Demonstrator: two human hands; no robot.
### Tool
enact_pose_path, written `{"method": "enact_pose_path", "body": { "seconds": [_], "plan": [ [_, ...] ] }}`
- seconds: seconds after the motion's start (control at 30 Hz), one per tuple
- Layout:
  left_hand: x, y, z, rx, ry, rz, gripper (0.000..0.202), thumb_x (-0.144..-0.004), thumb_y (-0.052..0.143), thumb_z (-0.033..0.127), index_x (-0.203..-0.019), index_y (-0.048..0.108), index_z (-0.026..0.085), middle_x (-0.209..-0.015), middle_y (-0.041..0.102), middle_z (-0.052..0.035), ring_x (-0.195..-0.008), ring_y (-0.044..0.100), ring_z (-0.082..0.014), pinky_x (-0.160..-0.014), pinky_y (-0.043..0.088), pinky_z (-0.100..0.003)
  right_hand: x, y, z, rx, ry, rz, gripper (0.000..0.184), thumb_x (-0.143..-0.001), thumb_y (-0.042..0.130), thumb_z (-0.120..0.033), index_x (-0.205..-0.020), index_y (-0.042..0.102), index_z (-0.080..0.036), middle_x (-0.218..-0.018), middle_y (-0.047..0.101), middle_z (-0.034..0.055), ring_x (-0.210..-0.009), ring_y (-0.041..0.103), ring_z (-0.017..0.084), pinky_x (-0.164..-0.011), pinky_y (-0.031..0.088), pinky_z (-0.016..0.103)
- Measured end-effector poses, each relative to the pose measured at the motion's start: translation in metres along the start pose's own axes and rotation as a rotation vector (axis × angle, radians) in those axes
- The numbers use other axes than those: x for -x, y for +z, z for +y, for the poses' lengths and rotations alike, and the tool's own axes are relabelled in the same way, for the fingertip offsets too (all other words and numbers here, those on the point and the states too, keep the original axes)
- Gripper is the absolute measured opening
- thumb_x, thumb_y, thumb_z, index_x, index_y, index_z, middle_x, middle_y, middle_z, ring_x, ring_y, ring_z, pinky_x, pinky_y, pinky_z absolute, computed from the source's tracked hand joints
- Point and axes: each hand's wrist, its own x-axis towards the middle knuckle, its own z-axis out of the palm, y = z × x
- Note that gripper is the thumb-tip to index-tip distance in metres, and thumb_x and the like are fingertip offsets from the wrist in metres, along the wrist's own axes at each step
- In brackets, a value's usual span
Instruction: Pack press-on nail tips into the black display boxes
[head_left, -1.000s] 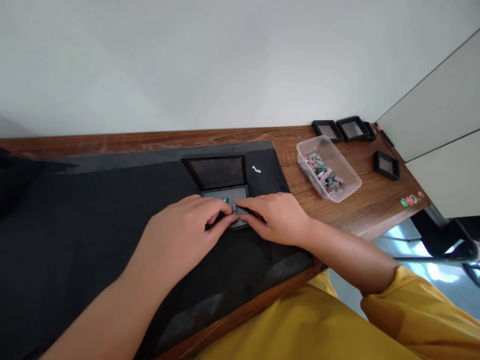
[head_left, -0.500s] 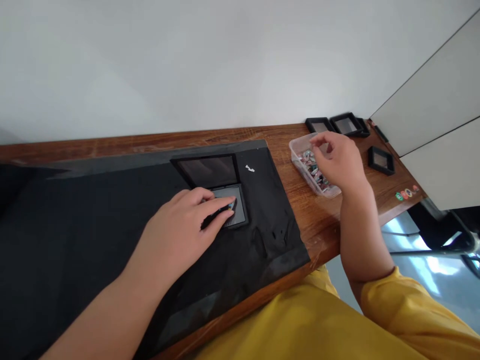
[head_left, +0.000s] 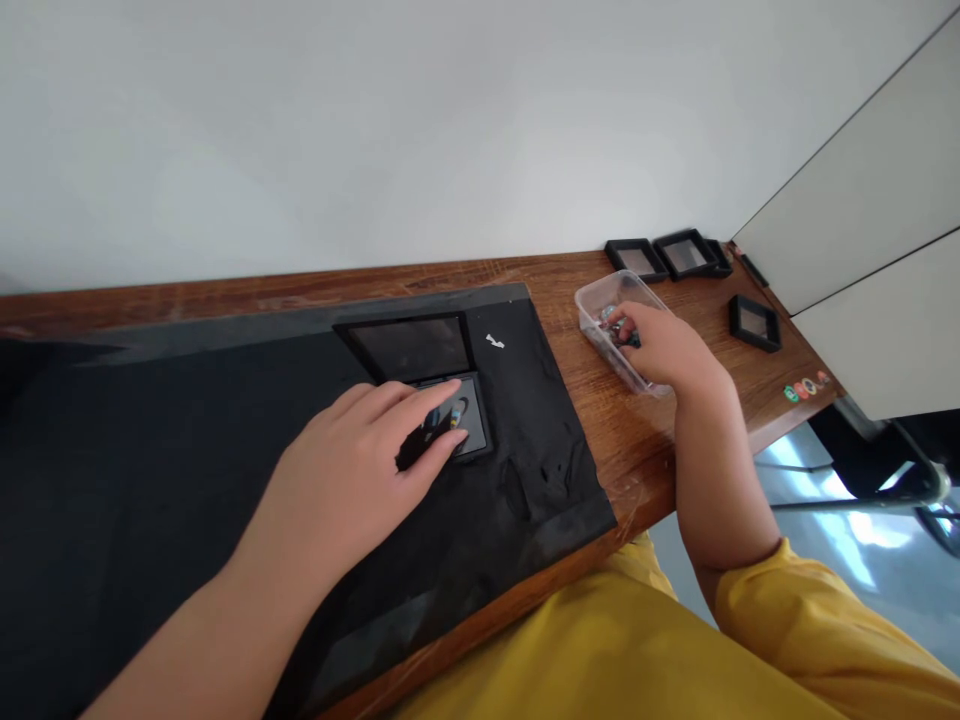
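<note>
A small black case (head_left: 480,410) with a grey inner pad lies with its lid (head_left: 409,345) raised. My left hand (head_left: 352,455) reaches over the case, thumb and forefinger apart. Between those fingertips a small oval piece with blue and yellow marks (head_left: 457,413) rests on the pad. My right hand (head_left: 656,345) is down inside a clear plastic tub (head_left: 596,295), its fingers curled together among small shiny pieces (head_left: 607,315). What those fingertips grip, if anything, is hidden.
A black mat (head_left: 187,430) covers the left of the wooden table (head_left: 570,320). Several black frames (head_left: 686,252) stand at the back right, another frame (head_left: 754,322) nearer. Round stickers (head_left: 808,386) mark the right edge. A white scrap (head_left: 495,341) lies on the mat.
My right hand has lowered from above the tub into it, fingers among the pieces. The thumb and forefinger of my left hand have spread apart around the small oval piece.
</note>
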Motion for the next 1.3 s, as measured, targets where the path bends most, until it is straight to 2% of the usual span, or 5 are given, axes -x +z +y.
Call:
{"method": "enact_pose_path", "body": {
  "seconds": [0.23, 0.47, 0.67, 0.87, 1.3],
  "plan": [
    [0.001, -0.004, 0.002, 0.007, -0.003, 0.019, 0.036, -0.102, 0.048, 0.041, -0.127, 0.070, 0.025, -0.105, 0.077, -0.0098, -0.095, 0.068, -0.0304, -0.083, 0.054, -0.044, -0.003, 0.000, -0.001, -0.033, 0.004, 0.122, 0.027, -0.085, 0.064, -0.016, -0.109, 0.075, -0.023, -0.105, 0.077, 0.0052, -0.089, 0.064, 0.023, -0.071, 0.038, 0.032],
    [0.000, -0.007, 0.004, -0.004, 0.040, 0.038, 0.036, -0.102, 0.051, 0.040, -0.124, 0.072, 0.020, -0.108, 0.077, -0.0121, -0.093, 0.068, -0.0307, -0.082, 0.056, -0.047, -0.003, -0.001, 0.000, -0.049, 0.018, 0.142, 0.014, -0.090, 0.064, -0.025, -0.098, 0.075, -0.022, -0.098, 0.076, 0.0069, -0.081, 0.061, 0.022, -0.070, 0.038, 0.032],
    [0.000, -0.013, 0.008, -0.073, 0.069, 0.103, 0.035, -0.103, 0.050, 0.036, -0.121, 0.073, 0.015, -0.099, 0.077, -0.0131, -0.086, 0.067, -0.0303, -0.076, 0.055, -0.045, 0.003, -0.004, -0.004, -0.042, 0.057, 0.203, 0.013, -0.094, 0.058, -0.029, -0.094, 0.068, -0.021, -0.088, 0.073, 0.0074, -0.075, 0.059, 0.021, -0.065, 0.033, 0.031],
    [0.001, -0.015, 0.012, -0.079, 0.082, 0.109, 0.033, -0.103, 0.050, 0.033, -0.119, 0.073, 0.015, -0.096, 0.077, -0.0115, -0.083, 0.067, -0.0292, -0.073, 0.054, -0.043, 0.002, -0.005, -0.007, -0.053, 0.049, 0.143, 0.017, -0.097, 0.056, -0.033, -0.089, 0.065, -0.021, -0.080, 0.069, 0.0047, -0.072, 0.056, 0.019, -0.064, 0.031, 0.031],
    [0.003, -0.015, 0.010, -0.045, 0.082, 0.117, 0.028, -0.103, 0.053, 0.033, -0.117, 0.070, 0.015, -0.092, 0.076, -0.0098, -0.083, 0.068, -0.0289, -0.075, 0.055, -0.044, 0.005, -0.008, -0.002, -0.235, 0.109, 0.254, 0.015, -0.082, 0.069, -0.033, -0.089, 0.076, -0.020, -0.070, 0.070, 0.0034, -0.067, 0.061, 0.019, -0.063, 0.039, 0.030]
  ]
}}
